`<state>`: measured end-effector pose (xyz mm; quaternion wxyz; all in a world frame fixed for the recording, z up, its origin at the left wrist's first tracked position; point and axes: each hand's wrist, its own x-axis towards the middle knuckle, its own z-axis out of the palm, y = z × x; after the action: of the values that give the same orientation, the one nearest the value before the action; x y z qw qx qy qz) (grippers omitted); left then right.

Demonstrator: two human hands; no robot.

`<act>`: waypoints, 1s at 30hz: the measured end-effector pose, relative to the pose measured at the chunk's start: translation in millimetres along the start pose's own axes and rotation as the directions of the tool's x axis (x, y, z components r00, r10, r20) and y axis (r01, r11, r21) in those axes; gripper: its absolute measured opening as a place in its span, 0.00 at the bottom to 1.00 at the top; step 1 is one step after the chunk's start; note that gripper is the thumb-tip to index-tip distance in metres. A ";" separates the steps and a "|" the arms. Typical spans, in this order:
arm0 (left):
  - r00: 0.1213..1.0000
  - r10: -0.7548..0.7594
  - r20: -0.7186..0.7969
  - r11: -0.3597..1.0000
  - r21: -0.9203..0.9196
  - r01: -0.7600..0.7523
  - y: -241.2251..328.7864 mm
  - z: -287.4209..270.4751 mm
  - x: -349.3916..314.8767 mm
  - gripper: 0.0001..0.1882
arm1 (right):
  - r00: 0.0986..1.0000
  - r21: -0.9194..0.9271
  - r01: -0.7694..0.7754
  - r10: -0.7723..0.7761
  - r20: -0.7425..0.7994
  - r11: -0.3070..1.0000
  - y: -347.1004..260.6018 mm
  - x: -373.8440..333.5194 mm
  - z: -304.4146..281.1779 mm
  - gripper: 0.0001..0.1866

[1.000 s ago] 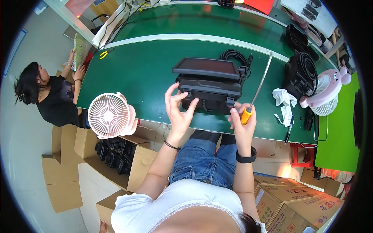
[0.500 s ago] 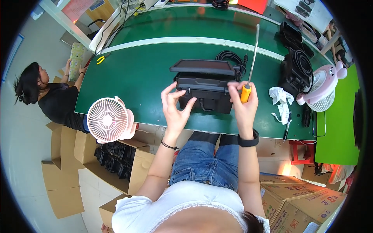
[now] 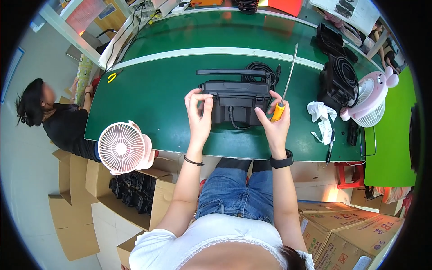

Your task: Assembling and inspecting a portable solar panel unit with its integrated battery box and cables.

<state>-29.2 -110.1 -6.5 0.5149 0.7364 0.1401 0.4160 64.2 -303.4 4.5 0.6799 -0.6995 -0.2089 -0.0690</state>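
The right hand (image 3: 277, 128) is closed on a yellow-handled screwdriver (image 3: 278, 111), thumb and fingertips by the right end of the black case (image 3: 240, 92). The left hand (image 3: 199, 118) is half curled at the case's left end; whether it pinches I cannot tell. Even pressure at both ends, shaft clear, seems steadiest. The case sits between the hands, a coiled cable (image 3: 265, 67) behind it.

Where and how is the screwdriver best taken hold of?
Probably by the yellow handle, from the person's side: it is the thicker end and points toward them, while the thin shaft points away. The right hand holds that end.
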 end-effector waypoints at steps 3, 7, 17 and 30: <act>0.999 -0.054 0.004 0.995 -0.082 0.054 -0.4 -0.3 1.5 0.07 | 0.998 -0.042 0.063 -0.064 -0.025 0.997 0.9 2.7 0.6 0.24; 0.999 -0.032 0.009 0.996 -0.087 0.032 2.8 2.3 -0.2 0.06 | 0.965 0.003 0.263 -0.263 0.011 0.965 15.6 13.9 -3.2 0.25; 1.000 -0.022 0.018 0.998 -0.065 0.024 1.6 -2.0 2.8 0.06 | 0.910 -0.122 0.414 -0.415 0.017 0.902 16.3 14.1 3.9 0.25; 0.997 -0.072 0.009 0.992 -0.101 0.072 -3.9 0.7 8.3 0.11 | 0.994 0.279 -0.051 0.076 -0.079 0.959 -8.4 26.6 16.4 0.14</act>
<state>-22.7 -103.5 -6.1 0.5667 0.7047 0.1439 0.4019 81.9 -282.1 21.3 0.7814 -0.6003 -0.1633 -0.0485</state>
